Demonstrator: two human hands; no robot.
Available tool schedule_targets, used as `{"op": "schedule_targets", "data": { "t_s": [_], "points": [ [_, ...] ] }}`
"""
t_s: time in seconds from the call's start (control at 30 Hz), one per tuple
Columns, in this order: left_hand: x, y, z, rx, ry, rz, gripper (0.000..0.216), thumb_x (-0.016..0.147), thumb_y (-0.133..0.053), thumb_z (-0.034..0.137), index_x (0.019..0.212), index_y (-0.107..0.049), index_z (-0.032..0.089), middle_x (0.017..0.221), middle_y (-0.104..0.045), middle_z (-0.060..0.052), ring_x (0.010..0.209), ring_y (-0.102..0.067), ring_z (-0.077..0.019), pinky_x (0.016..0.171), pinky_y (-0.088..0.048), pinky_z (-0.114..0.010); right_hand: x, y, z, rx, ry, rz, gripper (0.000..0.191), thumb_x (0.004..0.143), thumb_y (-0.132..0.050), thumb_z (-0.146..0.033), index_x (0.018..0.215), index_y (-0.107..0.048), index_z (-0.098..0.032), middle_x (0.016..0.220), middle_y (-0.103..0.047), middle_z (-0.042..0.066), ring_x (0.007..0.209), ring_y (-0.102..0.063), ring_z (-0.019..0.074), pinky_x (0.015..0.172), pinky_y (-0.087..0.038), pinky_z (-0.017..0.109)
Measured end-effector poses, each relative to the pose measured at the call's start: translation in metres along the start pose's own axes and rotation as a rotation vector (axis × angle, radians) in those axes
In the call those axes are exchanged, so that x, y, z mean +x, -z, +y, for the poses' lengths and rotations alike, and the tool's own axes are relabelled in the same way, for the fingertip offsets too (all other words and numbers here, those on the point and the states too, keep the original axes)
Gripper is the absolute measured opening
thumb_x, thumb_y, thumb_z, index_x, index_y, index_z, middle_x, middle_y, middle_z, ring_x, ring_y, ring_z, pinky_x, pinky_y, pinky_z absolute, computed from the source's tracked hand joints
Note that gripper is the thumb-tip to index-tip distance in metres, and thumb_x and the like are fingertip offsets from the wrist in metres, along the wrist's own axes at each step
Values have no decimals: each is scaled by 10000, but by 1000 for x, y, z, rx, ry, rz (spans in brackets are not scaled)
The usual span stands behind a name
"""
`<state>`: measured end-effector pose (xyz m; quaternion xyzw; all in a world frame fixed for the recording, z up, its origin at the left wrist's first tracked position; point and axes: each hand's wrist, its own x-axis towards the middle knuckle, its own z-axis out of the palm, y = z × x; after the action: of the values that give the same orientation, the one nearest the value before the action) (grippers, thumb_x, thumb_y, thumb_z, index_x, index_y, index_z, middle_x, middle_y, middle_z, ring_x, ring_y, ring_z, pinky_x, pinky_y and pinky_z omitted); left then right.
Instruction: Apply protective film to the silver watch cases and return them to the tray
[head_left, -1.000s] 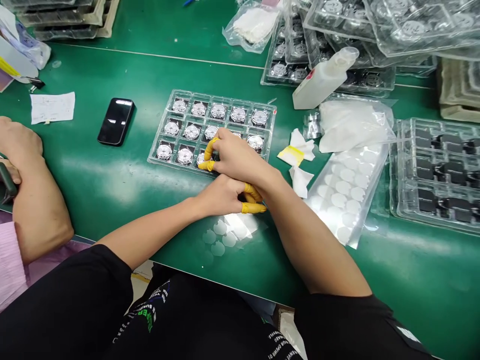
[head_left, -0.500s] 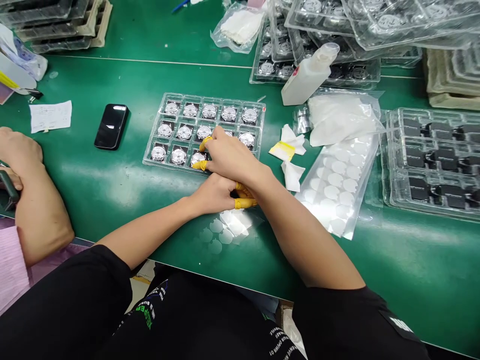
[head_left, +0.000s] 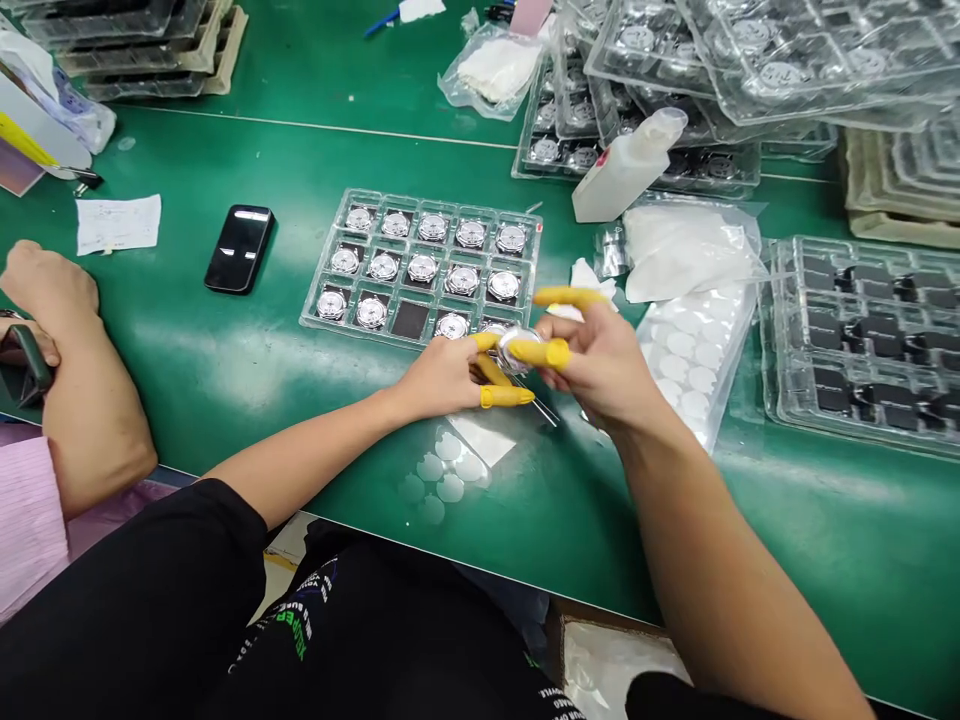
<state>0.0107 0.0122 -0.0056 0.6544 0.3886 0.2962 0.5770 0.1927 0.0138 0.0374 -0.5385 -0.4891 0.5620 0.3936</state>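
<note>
A round silver watch head (head_left: 510,352) is held between my two hands above the near edge of a clear tray (head_left: 309,318). My right hand (head_left: 596,360) grips it with the thumb across its face; the index finger sticks out. From the left, the fingers of my left hand (head_left: 457,375) close on its rim. Both hands wear yellow finger cots. Thin metal tweezers (head_left: 546,410) stick out below the watch head; which hand has them is hidden. Similar watch heads (head_left: 422,268) fill most tray pockets, while one front-row pocket (head_left: 410,320) shows only its dark bottom.
Clear film with round stickers (head_left: 448,470) lies before me. Further right are a sticker sheet (head_left: 679,365), a white bottle (head_left: 626,165) and a tray of black parts (head_left: 862,330). A phone (head_left: 240,250) lies left, near another person's arm (head_left: 97,390). Stacked trays (head_left: 780,60) stand behind.
My right hand has taken a watch head from the front row of the tray and carried it right to my left hand. The camera view has shifted slightly.
</note>
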Motion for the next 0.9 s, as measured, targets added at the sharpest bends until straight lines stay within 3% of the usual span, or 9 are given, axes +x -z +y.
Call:
{"op": "schedule_targets", "data": {
  "t_s": [0.07,0.2,0.27,0.43,0.63,0.7,0.8,0.83,0.9],
  "points": [
    [0,-1,-3,-74,9,-4,648,669,-913,265,1270,-690,170,832,-795,-22,795,-762,-159,843,-644,-308,-16,13,9,70,-144,-31,749,490,-970,-425,1070,-523,-265,605,-531,-120,365,-396,66,346,-242,211],
    [0,2,-5,-128,-20,-61,613,643,-921,243,1222,-730,183,905,-796,-31,865,-770,-158,935,-646,-327,-22,16,15,112,-256,-95,872,407,-1000,-321,1107,-483,-259,567,-545,-143,343,-385,61,325,-230,186],
    [0,4,-5,-118,-28,-90,636,629,-930,255,1229,-733,184,927,-796,-35,883,-773,-164,941,-649,-328,-19,12,14,144,-273,-102,904,393,-1005,-322,1121,-474,-260,569,-562,-142,347,-380,56,337,-245,183],
    [0,8,-3,-47,-66,-149,582,664,-891,258,1223,-745,188,902,-792,-23,834,-766,-149,892,-656,-297,-16,9,20,188,-252,-120,901,395,-1018,-343,1119,-486,-266,614,-592,-114,488,-553,108,464,-399,209],
    [0,8,-2,-14,-83,-134,509,657,-863,217,1153,-752,186,874,-778,-8,807,-751,-139,849,-658,-283,-20,19,23,73,-190,-192,851,507,-992,-453,1193,-528,-255,694,-598,-78,516,-508,96,489,-385,237],
    [0,6,-1,-36,-54,-91,506,664,-857,227,1153,-738,179,887,-771,-17,797,-739,-131,838,-656,-281,-20,33,21,-97,-48,-66,694,602,-943,-481,1156,-601,-242,796,-648,-22,538,-508,100,516,-409,273],
    [-1,3,1,-43,6,-27,518,659,-848,222,1160,-724,173,850,-745,-11,771,-710,-120,827,-647,-282,-15,61,27,-527,211,335,308,746,-832,-432,911,-675,-224,929,-691,54,642,-566,148,624,-457,338],
    [-1,2,2,-35,20,-9,520,654,-849,219,1157,-724,174,829,-732,-5,763,-698,-118,811,-640,-277,-13,69,32,-681,255,413,231,776,-794,-408,816,-665,-221,923,-690,65,678,-582,171,654,-462,358],
    [0,1,3,-23,33,23,523,641,-854,214,1147,-727,178,799,-707,5,746,-670,-111,759,-618,-252,-8,79,43,-926,298,438,191,821,-717,-371,725,-652,-219,892,-680,80,730,-598,214,672,-456,382]
  ]
}}
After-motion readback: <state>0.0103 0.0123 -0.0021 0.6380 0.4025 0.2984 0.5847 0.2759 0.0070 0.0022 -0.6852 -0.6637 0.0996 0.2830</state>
